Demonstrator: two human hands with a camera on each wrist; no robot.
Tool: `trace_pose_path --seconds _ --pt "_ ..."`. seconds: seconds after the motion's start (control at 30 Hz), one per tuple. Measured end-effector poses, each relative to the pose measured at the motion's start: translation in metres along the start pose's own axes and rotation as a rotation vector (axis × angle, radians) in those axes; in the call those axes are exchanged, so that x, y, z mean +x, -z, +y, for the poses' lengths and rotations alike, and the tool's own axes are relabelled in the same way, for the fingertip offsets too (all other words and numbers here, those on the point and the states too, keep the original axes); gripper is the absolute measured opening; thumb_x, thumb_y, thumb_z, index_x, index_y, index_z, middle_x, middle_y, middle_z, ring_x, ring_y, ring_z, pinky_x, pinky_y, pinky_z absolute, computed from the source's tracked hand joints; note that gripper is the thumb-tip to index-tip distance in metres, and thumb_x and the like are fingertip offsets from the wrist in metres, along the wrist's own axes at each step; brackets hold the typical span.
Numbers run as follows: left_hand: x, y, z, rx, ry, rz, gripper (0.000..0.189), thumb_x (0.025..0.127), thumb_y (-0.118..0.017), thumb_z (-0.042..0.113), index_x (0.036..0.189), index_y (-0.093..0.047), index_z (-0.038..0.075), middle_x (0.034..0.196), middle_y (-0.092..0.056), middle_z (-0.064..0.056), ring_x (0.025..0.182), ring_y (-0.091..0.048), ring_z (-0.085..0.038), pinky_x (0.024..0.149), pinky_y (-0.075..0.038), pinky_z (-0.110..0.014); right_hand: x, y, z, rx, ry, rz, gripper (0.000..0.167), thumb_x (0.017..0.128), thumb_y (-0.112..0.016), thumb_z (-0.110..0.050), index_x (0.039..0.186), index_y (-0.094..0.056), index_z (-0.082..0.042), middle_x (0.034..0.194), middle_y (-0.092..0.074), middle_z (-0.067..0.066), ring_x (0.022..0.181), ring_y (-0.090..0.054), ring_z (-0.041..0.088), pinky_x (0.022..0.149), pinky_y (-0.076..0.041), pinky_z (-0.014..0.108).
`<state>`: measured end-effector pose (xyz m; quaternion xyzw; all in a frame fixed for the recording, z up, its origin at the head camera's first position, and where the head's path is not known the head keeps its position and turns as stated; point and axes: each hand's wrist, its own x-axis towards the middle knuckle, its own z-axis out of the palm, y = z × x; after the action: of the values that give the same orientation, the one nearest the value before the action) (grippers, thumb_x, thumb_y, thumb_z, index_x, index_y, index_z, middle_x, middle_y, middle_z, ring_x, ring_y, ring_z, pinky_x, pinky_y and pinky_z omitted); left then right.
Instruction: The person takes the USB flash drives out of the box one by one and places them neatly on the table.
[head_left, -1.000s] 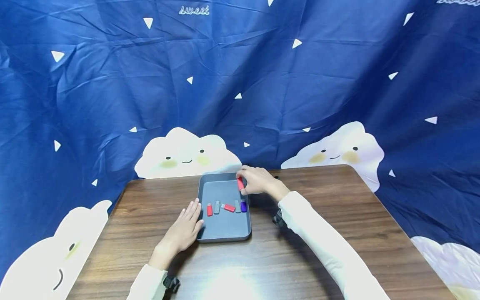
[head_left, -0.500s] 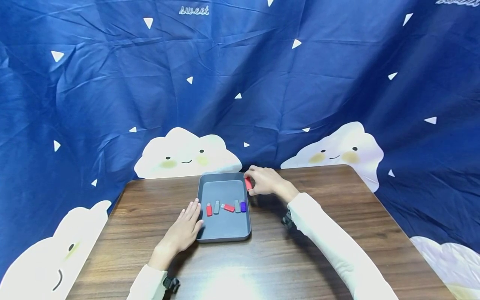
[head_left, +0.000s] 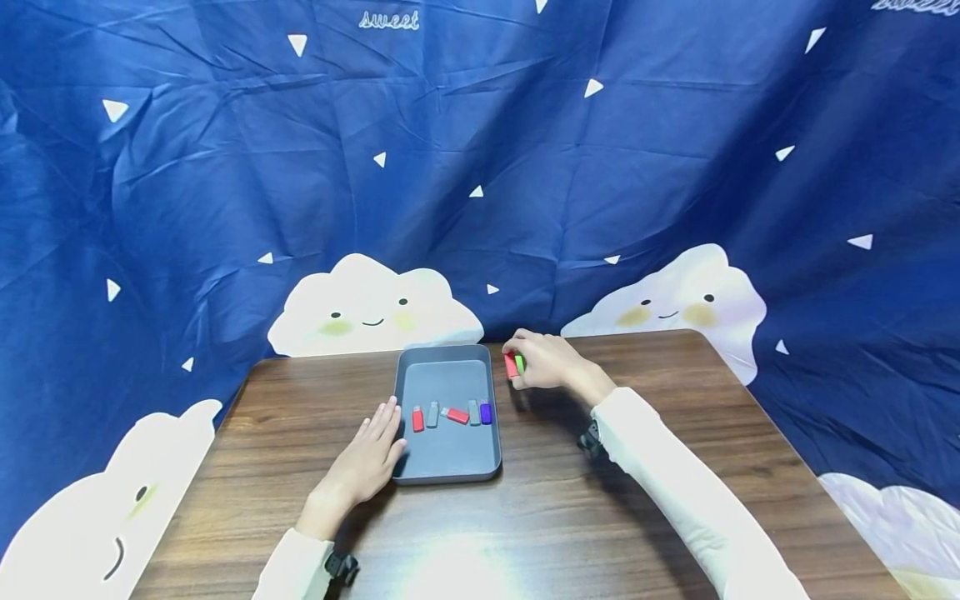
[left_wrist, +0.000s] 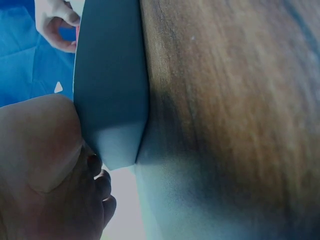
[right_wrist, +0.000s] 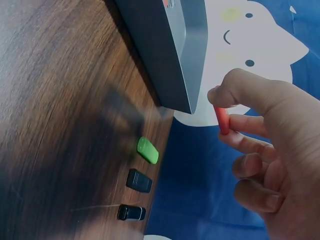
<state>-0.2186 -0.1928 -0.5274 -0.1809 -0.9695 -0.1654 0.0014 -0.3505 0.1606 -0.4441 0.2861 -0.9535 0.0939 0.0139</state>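
My right hand (head_left: 551, 360) pinches a red USB flash drive (head_left: 511, 366) between thumb and fingers, just beyond the right side of a grey rectangular tray (head_left: 450, 478). The right wrist view shows that red drive (right_wrist: 222, 119) held clear above the wooden table. Inside the tray lie two red drives (head_left: 417, 419), two grey ones (head_left: 432, 415) and a purple one (head_left: 486, 414), spread in a rough row. My left hand (head_left: 363, 458) lies with straight fingers against the tray's left wall; in the left wrist view its fingers are partly hidden.
On the table right of the tray, the right wrist view shows a green flash drive (right_wrist: 148, 150) and two black stick-like pieces (right_wrist: 139, 180) in a line. A blue curtain with white clouds (head_left: 375, 308) hangs behind the table's far edge.
My right hand has moved right with the red flash drive, from over the tray's right side to beyond it. The green drive shows now beside it. My left hand has stayed put.
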Motion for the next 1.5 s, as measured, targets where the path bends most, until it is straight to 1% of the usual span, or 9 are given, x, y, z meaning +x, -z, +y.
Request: trace_pose_path --seconds 0.17,0.4,0.67,0.87,1.07,1.17,1.3,1.43,1.5 --pt "0.000 0.000 0.000 0.005 -0.004 -0.002 0.062 0.115 -0.046 0.026 0.164 -0.030 -0.009 0.176 -0.020 -0.024 0.163 -0.024 -0.044 0.133 -0.023 -0.061 -0.003 -0.001 0.006 0.003 -0.011 0.010 0.058 0.080 -0.084 -0.035 0.133 -0.072 -0.018 0.131 -0.066 0.002 0.089 -0.067 0.028 0.081 -0.059 0.050" --pt "-0.002 0.002 0.001 0.010 -0.015 0.020 0.060 0.113 -0.049 0.023 0.162 -0.034 -0.010 0.174 -0.025 -0.026 0.161 -0.027 -0.047 0.131 -0.026 -0.063 -0.010 0.002 0.017 0.002 -0.017 0.020 0.057 0.080 -0.085 -0.034 0.132 -0.072 -0.015 0.130 -0.067 0.003 0.093 -0.068 0.026 0.087 -0.059 0.051" --pt "-0.001 0.005 0.001 0.022 -0.011 0.022 0.060 0.114 -0.049 0.022 0.162 -0.032 -0.010 0.175 -0.024 -0.026 0.162 -0.026 -0.046 0.132 -0.025 -0.062 -0.019 0.007 0.029 0.000 -0.026 0.046 0.057 0.078 -0.085 -0.034 0.130 -0.073 -0.014 0.123 -0.067 0.003 0.087 -0.064 0.023 0.081 -0.058 0.048" --pt "-0.003 0.004 0.002 0.014 -0.009 0.021 0.060 0.114 -0.049 0.022 0.162 -0.033 -0.010 0.175 -0.024 -0.025 0.162 -0.026 -0.046 0.132 -0.025 -0.062 -0.026 0.006 0.039 -0.007 -0.038 0.050 0.057 0.078 -0.085 -0.033 0.130 -0.073 -0.014 0.123 -0.068 0.003 0.093 -0.068 0.025 0.085 -0.059 0.050" --pt "-0.003 0.003 0.002 0.017 -0.014 0.018 0.060 0.114 -0.049 0.022 0.162 -0.033 -0.010 0.175 -0.024 -0.026 0.162 -0.026 -0.046 0.132 -0.025 -0.062 -0.034 0.006 0.051 -0.004 -0.060 0.040 0.057 0.078 -0.087 -0.033 0.130 -0.073 -0.014 0.116 -0.069 0.005 0.088 -0.065 0.020 0.077 -0.057 0.048" --pt "-0.001 0.003 0.001 0.021 -0.013 0.024 0.060 0.114 -0.049 0.022 0.162 -0.032 -0.009 0.175 -0.024 -0.025 0.162 -0.025 -0.045 0.132 -0.025 -0.061 -0.036 0.007 0.058 0.000 -0.070 0.054 0.057 0.077 -0.088 -0.034 0.129 -0.073 -0.014 0.120 -0.069 0.005 0.093 -0.066 0.022 0.080 -0.058 0.051" --pt "-0.001 0.002 0.001 0.011 -0.016 0.038 0.060 0.114 -0.049 0.022 0.162 -0.033 -0.010 0.175 -0.024 -0.025 0.162 -0.026 -0.046 0.132 -0.025 -0.062 -0.041 0.009 0.065 0.011 -0.087 0.069 0.057 0.077 -0.087 -0.033 0.129 -0.073 -0.013 0.132 -0.067 0.007 0.109 -0.070 0.029 0.090 -0.059 0.056" --pt "-0.002 0.001 0.002 -0.019 -0.029 0.051 0.059 0.113 -0.049 0.021 0.161 -0.035 -0.011 0.174 -0.026 -0.027 0.160 -0.028 -0.048 0.130 -0.027 -0.065 -0.046 0.008 0.071 0.025 -0.099 0.064 0.059 0.076 -0.087 -0.032 0.130 -0.073 -0.011 0.145 -0.064 0.011 0.125 -0.068 0.035 0.098 -0.058 0.059" --pt "-0.004 0.000 0.002 -0.025 -0.038 0.057 0.059 0.113 -0.048 0.022 0.161 -0.035 -0.011 0.173 -0.027 -0.027 0.160 -0.029 -0.049 0.129 -0.028 -0.066 -0.048 0.007 0.074 0.026 -0.104 0.062 0.060 0.077 -0.087 -0.031 0.131 -0.073 -0.010 0.147 -0.063 0.014 0.127 -0.067 0.038 0.100 -0.057 0.060"
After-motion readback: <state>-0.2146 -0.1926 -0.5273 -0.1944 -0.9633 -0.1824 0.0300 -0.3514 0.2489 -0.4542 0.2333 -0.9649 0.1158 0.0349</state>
